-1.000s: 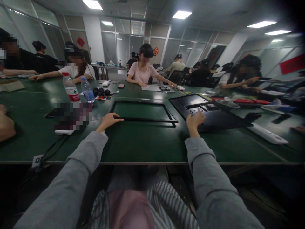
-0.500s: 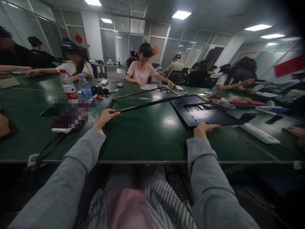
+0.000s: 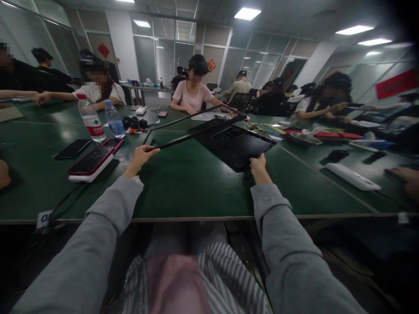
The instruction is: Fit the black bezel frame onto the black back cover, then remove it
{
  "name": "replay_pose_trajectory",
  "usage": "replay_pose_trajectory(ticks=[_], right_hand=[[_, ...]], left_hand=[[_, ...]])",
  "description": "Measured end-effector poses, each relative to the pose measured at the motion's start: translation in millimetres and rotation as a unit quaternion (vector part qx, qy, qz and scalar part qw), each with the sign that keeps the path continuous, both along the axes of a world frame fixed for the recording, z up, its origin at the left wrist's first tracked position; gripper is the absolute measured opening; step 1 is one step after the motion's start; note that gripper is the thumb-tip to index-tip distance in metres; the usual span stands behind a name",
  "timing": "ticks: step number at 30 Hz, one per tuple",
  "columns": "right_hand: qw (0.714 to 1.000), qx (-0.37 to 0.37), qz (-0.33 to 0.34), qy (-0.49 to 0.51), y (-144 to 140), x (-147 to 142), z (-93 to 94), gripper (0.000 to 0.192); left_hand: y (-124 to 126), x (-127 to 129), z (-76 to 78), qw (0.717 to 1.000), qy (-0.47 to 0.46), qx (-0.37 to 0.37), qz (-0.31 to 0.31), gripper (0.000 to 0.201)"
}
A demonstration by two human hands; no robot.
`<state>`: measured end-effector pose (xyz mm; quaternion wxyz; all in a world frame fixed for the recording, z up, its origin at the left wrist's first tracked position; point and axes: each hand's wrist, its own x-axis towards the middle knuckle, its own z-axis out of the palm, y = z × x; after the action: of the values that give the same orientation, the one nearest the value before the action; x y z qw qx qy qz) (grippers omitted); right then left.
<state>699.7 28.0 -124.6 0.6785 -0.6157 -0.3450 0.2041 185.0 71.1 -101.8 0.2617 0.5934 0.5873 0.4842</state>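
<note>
My left hand pinches the near left corner of a thin black rectangular frame, raised at a tilt above the green table. The middle of the frame is open and its far end reaches toward the person across the table. My right hand grips the near right edge of a flat black panel, thumb on top. A recessed rectangle shows on the panel's face. The panel's left part lies beneath the frame's near bar; whether the two touch, I cannot tell.
To the left are a red-edged phone on a white block, a black phone and two bottles. A long white device and a clear bowl lie on the right. Several people sit around.
My right hand has brought the black panel leftward, so it now lies partly under the frame. My left hand with the frame has shifted slightly left and up.
</note>
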Motion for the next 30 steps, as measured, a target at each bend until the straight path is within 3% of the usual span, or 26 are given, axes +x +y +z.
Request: replay_pose_trajectory(ticks=[6, 9, 11, 16, 23, 30], right_hand=[[0.986, -0.099, 0.136, -0.020, 23, -8, -9.9, 0.073], [0.992, -0.058, 0.071, -0.089, 31, -5, -9.1, 0.052], [0.994, -0.012, 0.043, -0.097, 33, -2, -4.5, 0.049], [0.980, -0.014, 0.178, -0.091, 28, -3, 2.3, 0.055], [0.946, -0.044, 0.070, -0.312, 28, -22, -7.7, 0.058], [0.930, -0.086, 0.045, -0.354, 28, -25, -17.3, 0.064]], left_hand=[[11, -7, -6.4, 0.997, 0.063, 0.025, -0.026, 0.049], [11, -9, -6.1, 0.992, 0.113, 0.040, -0.032, 0.045], [10, -9, -6.0, 0.987, 0.148, 0.054, -0.031, 0.041], [6, -7, -8.6, 0.974, 0.210, 0.067, -0.046, 0.040], [7, -13, -7.6, 0.963, 0.257, 0.015, -0.076, 0.044], [3, -9, -8.6, 0.947, 0.306, 0.007, -0.102, 0.039]])
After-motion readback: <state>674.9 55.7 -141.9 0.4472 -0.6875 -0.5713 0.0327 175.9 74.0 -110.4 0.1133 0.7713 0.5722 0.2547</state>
